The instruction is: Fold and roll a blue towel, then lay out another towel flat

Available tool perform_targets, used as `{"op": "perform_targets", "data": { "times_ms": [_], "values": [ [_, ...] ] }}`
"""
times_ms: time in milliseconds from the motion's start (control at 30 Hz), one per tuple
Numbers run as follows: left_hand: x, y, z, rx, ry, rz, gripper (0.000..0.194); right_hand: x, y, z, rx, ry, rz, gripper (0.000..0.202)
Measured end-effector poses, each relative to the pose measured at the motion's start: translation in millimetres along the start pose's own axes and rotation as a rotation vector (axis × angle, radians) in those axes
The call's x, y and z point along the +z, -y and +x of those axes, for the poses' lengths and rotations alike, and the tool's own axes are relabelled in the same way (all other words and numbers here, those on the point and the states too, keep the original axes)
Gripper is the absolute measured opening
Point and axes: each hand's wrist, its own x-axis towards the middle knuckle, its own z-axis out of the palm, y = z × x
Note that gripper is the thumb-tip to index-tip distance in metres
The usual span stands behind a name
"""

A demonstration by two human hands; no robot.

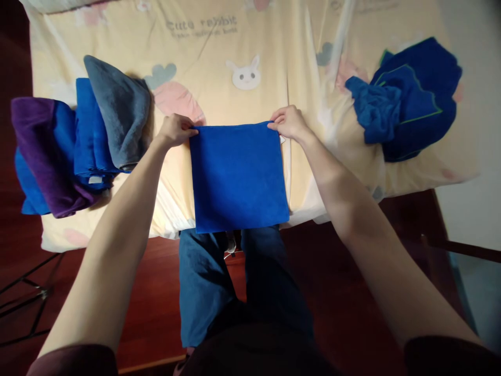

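Observation:
A square blue towel (pixel 238 177) lies flat at the near edge of a table covered with a cream rabbit-print cloth (pixel 242 57). My left hand (pixel 177 129) pinches the towel's far left corner. My right hand (pixel 288 123) pinches its far right corner. Both arms reach out over my legs, and the towel's near edge hangs slightly over the table's front edge.
A stack of folded towels, grey (pixel 117 109), blue (pixel 89 130) and purple (pixel 43 151), sits at the table's left end. A crumpled heap of dark blue towels (pixel 407 99) lies at the right. A metal stand (pixel 27 292) is on the dark red floor at left.

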Motion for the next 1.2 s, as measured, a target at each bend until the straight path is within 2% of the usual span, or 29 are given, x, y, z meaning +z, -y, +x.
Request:
{"op": "perform_targets", "data": {
  "times_ms": [133,267,433,500,567,667,733,800,900,1067,1200],
  "values": [
    [4.7,6,10,-0.003,-0.148,-0.078,0.031,0,-5,14,-0.009,-0.118,0.031,0.047],
    [16.7,4,23,-0.032,-0.23,-0.071,0.034,14,-7,28,-0.116,-0.193,0.007,0.058],
    [34.2,-14,13,-0.117,-0.283,0.073,0.034,29,10,12,-0.128,-0.182,-0.228,0.044],
    [39.8,-28,2,-0.059,-0.348,0.132,0.039,33,26,-3,-0.149,-0.194,-0.377,0.04],
    [46.8,-43,-9,0.082,-0.378,0.155,0.047,41,46,-20,-0.235,-0.173,-0.474,0.045],
    [64.6,-60,-21,0.294,-0.285,0.159,0.059,63,72,-44,-0.402,-0.028,-0.495,0.054],
    [79.7,-64,-26,0.336,-0.203,0.167,0.066,80,78,-58,-0.444,0.073,-0.48,0.059],
    [92.6,-61,-29,0.298,-0.172,0.166,0.071,90,74,-66,-0.405,0.109,-0.471,0.064],
    [101.6,-51,-30,0.192,-0.215,0.149,0.075,88,55,-67,-0.27,0.047,-0.469,0.07],
    [96.4,-39,-25,0.033,-0.282,0.118,0.083,61,22,-55,-0.113,-0.02,-0.498,0.078],
    [88.4,-38,-30,0.009,-0.305,0.111,0.085,49,16,-51,-0.096,-0.058,-0.492,0.075]
  ]
}}
